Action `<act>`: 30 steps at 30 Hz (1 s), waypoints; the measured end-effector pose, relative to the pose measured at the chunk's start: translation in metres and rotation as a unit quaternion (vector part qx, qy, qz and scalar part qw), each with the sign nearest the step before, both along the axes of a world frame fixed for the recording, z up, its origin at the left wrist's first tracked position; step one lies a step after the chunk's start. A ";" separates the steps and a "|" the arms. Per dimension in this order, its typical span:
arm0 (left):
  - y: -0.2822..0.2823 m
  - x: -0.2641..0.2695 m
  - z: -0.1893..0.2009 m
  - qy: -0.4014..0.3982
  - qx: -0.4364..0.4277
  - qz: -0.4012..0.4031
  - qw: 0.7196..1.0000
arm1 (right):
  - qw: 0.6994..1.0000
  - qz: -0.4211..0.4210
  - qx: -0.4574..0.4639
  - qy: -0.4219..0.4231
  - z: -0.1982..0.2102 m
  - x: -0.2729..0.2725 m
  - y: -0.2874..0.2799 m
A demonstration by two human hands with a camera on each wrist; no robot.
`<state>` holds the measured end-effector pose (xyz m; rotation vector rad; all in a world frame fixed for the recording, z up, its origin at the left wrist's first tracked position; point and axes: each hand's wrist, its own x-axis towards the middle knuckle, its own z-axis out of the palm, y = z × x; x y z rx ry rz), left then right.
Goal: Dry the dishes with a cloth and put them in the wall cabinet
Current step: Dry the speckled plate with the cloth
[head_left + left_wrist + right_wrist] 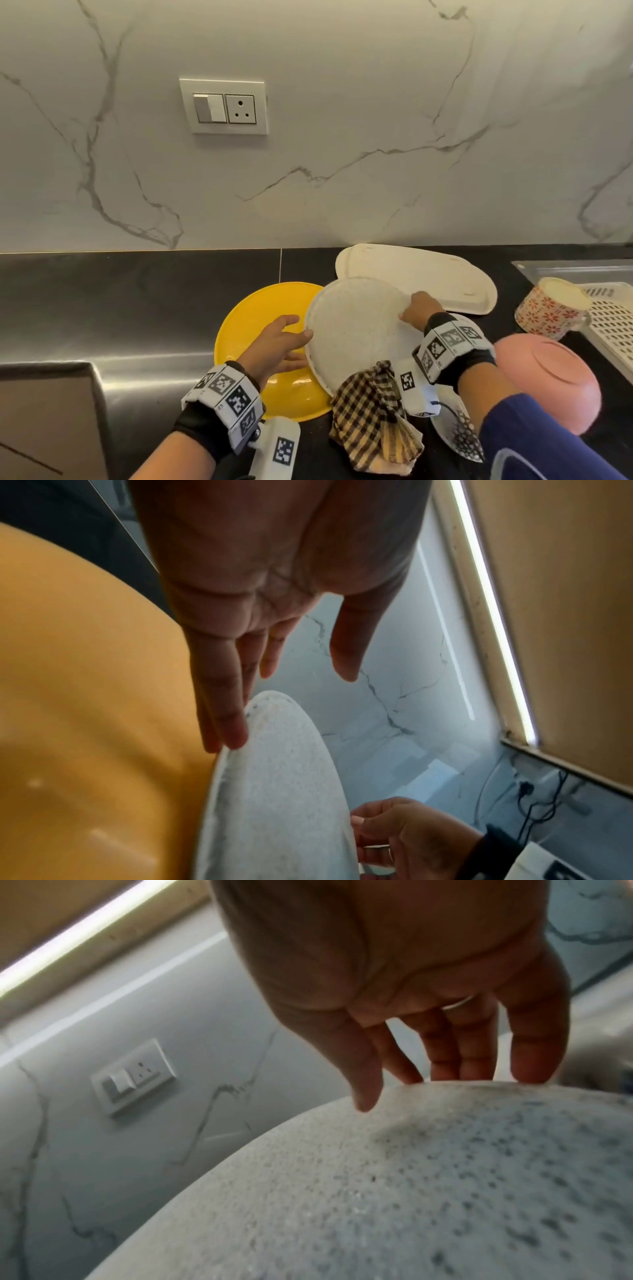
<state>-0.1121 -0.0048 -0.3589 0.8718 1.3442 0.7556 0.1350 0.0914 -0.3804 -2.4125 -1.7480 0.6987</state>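
A round white speckled plate (356, 329) (284, 791) (411, 1191) is held tilted above a yellow plate (260, 308) (85, 696) on the counter. My right hand (416, 310) (424, 1088) grips its far right rim, with the fingers behind and the thumb on the front. At the plate's left edge, my left hand (281, 339) (289, 707) is open, its straight fingertips touching the rim. A brown-and-cream checked cloth (370, 411) lies bunched on the counter just in front of the plate, under my right wrist.
A cream oval platter (428, 274) lies behind. At the right are an upturned pink bowl (548, 377), a floral mug (551, 308) and a white drainer basket (613, 325). A dotted plate (459, 435) lies under my right forearm. The cabinet underside (582, 615) hangs overhead.
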 end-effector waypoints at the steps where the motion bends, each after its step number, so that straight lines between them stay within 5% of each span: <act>1: -0.002 -0.002 0.002 -0.013 0.006 0.004 1.000 | 1.000 -0.003 0.027 0.005 0.009 0.001 -0.001; 5: -0.009 -0.013 0.014 -0.078 0.062 0.047 0.994 | 0.970 0.029 0.202 0.135 0.061 0.006 -0.022; 9: -0.018 -0.018 0.029 -0.183 0.115 0.090 0.972 | 0.878 0.095 0.372 0.286 0.105 0.008 -0.058; 14: -0.029 -0.022 0.042 -0.328 0.061 0.109 0.936 | 0.784 0.268 0.534 0.168 0.105 -0.005 -0.111; 18: -0.036 -0.025 0.036 -0.344 0.014 0.142 0.928 | 0.758 0.305 0.563 0.126 0.070 -0.012 -0.131; 21: -0.043 -0.026 0.028 -0.331 -0.007 0.198 0.923 | 0.798 0.276 0.515 0.145 0.050 -0.016 -0.137; 26: -0.048 -0.043 0.021 -0.284 0.048 0.272 0.918 | 0.957 0.116 0.192 0.185 0.003 -0.011 -0.144; 30: -0.053 -0.056 0.020 -0.278 0.080 0.297 0.910 | 0.989 0.088 0.003 0.121 -0.037 -0.016 -0.141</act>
